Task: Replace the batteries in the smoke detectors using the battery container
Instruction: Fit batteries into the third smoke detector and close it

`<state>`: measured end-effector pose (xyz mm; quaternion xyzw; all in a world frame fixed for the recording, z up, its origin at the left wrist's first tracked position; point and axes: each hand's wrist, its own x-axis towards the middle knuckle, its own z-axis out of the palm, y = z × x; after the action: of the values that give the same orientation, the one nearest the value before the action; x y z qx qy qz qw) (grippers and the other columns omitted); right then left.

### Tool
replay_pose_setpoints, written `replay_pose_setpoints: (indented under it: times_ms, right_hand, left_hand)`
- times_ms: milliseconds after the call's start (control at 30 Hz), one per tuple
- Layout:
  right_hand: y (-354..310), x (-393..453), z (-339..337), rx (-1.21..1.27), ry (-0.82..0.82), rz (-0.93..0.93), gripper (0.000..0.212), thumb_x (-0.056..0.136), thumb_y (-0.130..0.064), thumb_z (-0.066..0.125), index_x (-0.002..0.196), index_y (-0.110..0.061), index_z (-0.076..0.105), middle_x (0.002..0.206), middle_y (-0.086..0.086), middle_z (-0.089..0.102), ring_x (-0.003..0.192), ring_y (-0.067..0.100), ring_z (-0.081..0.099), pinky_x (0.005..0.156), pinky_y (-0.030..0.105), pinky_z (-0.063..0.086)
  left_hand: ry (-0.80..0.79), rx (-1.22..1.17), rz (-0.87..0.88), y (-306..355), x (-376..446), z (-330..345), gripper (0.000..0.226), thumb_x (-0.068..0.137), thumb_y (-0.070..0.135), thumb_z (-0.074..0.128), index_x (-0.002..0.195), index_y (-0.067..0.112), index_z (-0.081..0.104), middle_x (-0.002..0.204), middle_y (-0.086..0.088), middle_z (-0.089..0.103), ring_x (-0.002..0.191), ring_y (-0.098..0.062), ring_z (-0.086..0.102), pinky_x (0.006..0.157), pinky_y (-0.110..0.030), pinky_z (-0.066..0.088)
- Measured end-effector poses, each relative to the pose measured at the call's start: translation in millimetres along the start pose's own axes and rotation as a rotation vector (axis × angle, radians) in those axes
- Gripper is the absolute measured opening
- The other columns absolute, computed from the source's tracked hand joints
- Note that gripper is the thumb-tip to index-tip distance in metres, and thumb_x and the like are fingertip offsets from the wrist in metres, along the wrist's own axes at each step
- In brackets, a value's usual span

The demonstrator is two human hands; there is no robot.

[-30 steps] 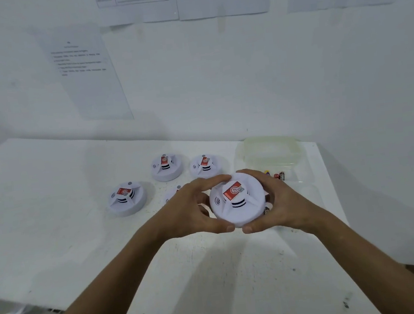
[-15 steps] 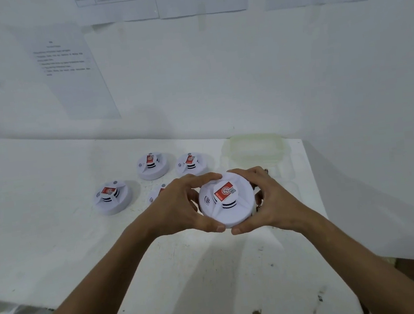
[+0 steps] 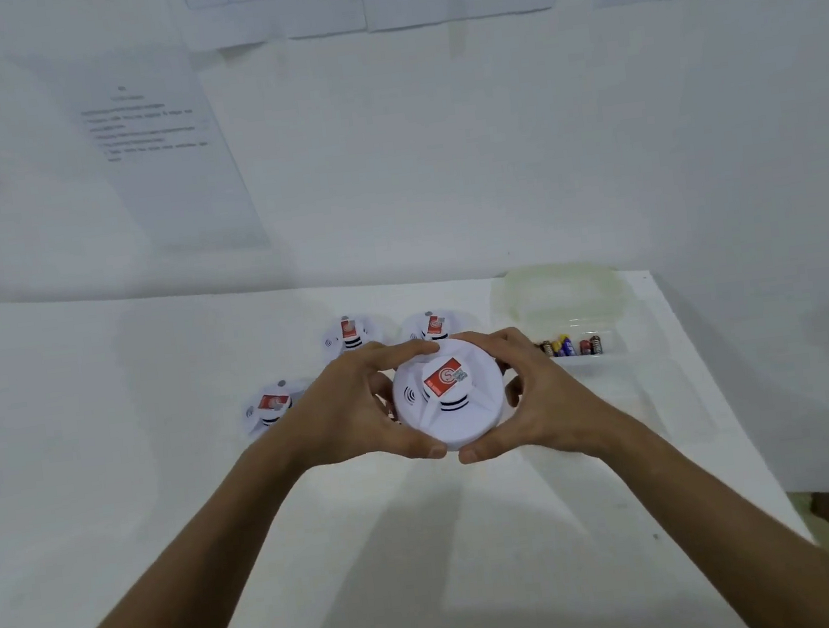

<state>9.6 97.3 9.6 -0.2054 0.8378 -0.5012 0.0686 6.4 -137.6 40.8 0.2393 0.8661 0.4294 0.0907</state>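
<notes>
I hold a round white smoke detector (image 3: 450,395) with a red sticker above the white table (image 3: 108,452). My left hand (image 3: 356,413) grips its left rim, my right hand (image 3: 530,393) grips its right rim, thumbs meeting under its near edge. Behind my hands three more detectors rest on the table: one at the left (image 3: 270,407), two further back (image 3: 350,334) (image 3: 432,327). A clear battery container (image 3: 563,297) stands at the back right, with several batteries (image 3: 571,346) showing at its near side.
The table's right edge (image 3: 712,409) runs close to the container, and the near edge drops off below my forearms. Paper sheets (image 3: 167,156) hang on the white wall behind. Clutter shows on the floor at the lower right.
Both hands keep the same grip on the detector, which has tilted slightly. My view has shifted, bringing the batteries beside my right hand back into sight.
</notes>
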Motion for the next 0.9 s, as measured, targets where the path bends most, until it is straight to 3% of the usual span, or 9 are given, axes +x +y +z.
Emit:
replay_pose_setpoints:
  times_ms: [100, 300, 567, 767, 900]
  right_hand:
    - [-11, 21, 26, 0.017, 0.013, 0.006, 0.105, 0.049, -0.023, 0.098, 0.137, -0.042, 0.044, 0.124, -0.014, 0.044, 0.107, 0.005, 0.051, 0.076, 0.007, 0.043]
    - [-27, 64, 72, 0.029, 0.024, -0.026, 0.103, 0.047, -0.025, 0.098, 0.135, -0.042, 0.047, 0.128, -0.015, 0.050, 0.113, 0.007, 0.049, 0.082, 0.014, 0.046]
    - [-38, 94, 96, -0.026, 0.031, -0.068, 0.102, 0.051, -0.025, 0.096, 0.137, -0.041, 0.043, 0.126, -0.034, 0.045, 0.115, -0.006, 0.042, 0.085, 0.004, 0.040]
    - [-47, 115, 96, -0.002, 0.055, -0.032, 0.100, 0.051, -0.022, 0.097, 0.134, -0.043, 0.045, 0.121, -0.017, 0.048, 0.106, -0.010, 0.049, 0.079, 0.004, 0.043]
    - [-55, 129, 93, 0.033, 0.078, -0.028, 0.095, 0.051, -0.021, 0.097, 0.132, -0.038, 0.050, 0.122, -0.016, 0.051, 0.101, -0.009, 0.052, 0.073, 0.007, 0.044]
  left_hand:
    - [-0.004, 0.009, 0.011, -16, -8, -29, 0.084, 0.056, 0.028, 0.093, 0.131, 0.030, 0.055, 0.111, 0.019, 0.065, 0.091, -0.004, 0.065, 0.067, -0.011, 0.048]
    - [0.006, 0.013, 0.022, -52, -22, -78, 0.081, 0.055, 0.023, 0.094, 0.126, 0.033, 0.057, 0.108, 0.026, 0.064, 0.093, -0.002, 0.064, 0.069, -0.010, 0.048]
    - [0.001, 0.036, 0.058, -81, -24, -109, 0.083, 0.056, 0.032, 0.092, 0.131, 0.033, 0.055, 0.117, 0.013, 0.064, 0.100, -0.013, 0.063, 0.075, -0.019, 0.055]
    - [0.028, 0.040, 0.033, -90, -19, -125, 0.094, 0.054, 0.043, 0.089, 0.137, 0.039, 0.046, 0.122, 0.018, 0.059, 0.099, -0.008, 0.063, 0.074, -0.020, 0.055]
    - [0.073, -0.001, -0.028, -91, -14, -138, 0.106, 0.054, 0.036, 0.092, 0.144, 0.032, 0.037, 0.117, 0.018, 0.059, 0.086, -0.008, 0.067, 0.067, -0.019, 0.052]
